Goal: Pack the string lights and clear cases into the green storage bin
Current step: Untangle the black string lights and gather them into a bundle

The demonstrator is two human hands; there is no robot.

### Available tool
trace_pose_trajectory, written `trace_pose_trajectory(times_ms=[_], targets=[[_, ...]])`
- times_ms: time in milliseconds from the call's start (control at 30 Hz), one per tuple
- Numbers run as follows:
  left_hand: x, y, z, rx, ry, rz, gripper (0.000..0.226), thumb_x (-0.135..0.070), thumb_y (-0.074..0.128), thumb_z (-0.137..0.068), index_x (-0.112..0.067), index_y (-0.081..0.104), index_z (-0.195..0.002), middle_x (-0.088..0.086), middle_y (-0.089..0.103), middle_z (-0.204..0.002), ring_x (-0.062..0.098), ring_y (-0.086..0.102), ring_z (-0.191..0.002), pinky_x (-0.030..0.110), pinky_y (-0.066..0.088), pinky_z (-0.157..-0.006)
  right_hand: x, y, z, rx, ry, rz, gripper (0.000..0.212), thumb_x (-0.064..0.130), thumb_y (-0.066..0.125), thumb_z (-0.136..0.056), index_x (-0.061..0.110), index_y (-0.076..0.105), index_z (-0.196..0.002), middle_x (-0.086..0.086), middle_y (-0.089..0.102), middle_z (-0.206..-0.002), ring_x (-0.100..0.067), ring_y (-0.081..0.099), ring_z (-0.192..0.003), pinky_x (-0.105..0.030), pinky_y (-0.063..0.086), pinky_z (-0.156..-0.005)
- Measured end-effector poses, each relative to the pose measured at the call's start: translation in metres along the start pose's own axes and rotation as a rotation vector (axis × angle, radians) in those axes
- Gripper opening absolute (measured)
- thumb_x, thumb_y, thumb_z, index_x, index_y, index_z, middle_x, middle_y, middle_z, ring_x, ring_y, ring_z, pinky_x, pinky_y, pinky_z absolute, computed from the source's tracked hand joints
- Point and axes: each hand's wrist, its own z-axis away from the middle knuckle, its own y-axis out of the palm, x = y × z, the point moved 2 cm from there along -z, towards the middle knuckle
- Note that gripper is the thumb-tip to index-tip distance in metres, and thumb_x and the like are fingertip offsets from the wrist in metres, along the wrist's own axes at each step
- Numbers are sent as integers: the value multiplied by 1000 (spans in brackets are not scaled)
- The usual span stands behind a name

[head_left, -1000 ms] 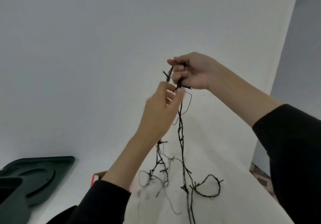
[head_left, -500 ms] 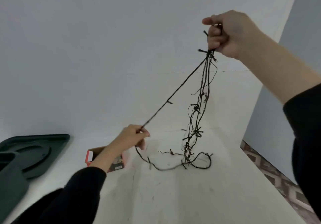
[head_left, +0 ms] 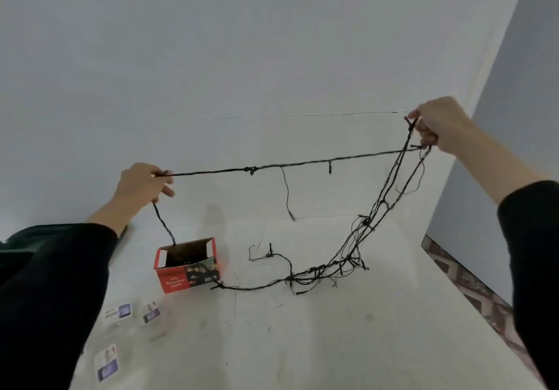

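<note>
One head view is taking in the whole scene: the string lights (head_left: pixel 251 169) are stretching taut in the air between two raised hands, while a tangled bundle is drooping from the right side down onto the white surface (head_left: pixel 332 344) and a strand is trailing from the left side into an open red box (head_left: pixel 187 271). The strand is looking light, thin and limp, so it is likely behaving like cord: sagging wherever unsupported and snagging on its own small bulbs, which are probably fragile. Taking hold on bare wire between bulbs and gathering loops is seeming the safest approach. The left hand (head_left: pixel 142 184) is pinching the wire between thumb and fingertips, arm extending forward at mid height. The right hand (head_left: pixel 438 124) is curling round several gathered loops, arm reaching higher and out to the side. The clear cases (head_left: pixel 119 312) are lying on the surface near the left sleeve; the green bin is not showing here.
</note>
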Motion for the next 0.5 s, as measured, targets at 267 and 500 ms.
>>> trace_pose_trajectory(times_ms=[267, 500], targets=[[40, -76, -41, -260, 179, -554, 31, -37, 57, -90, -15, 56, -67, 19, 59, -65, 38, 59, -61, 43, 52, -64, -115, -6, -7, 5, 378, -256, 33, 4, 25, -96, 7, 39, -66, 5, 29, -21, -4, 22, -15, -7, 14, -25], [46, -108, -33, -95, -126, -392, 52, -57, 51, -84, -10, 61, -66, 10, 64, -60, 24, 60, -53, 27, 47, -58, -197, 17, 8, -102, 613, -677, 34, 0, 15, -95, 11, 33, -68, 4, 27, -20, -6, 19, -15, -7, 11, -26]])
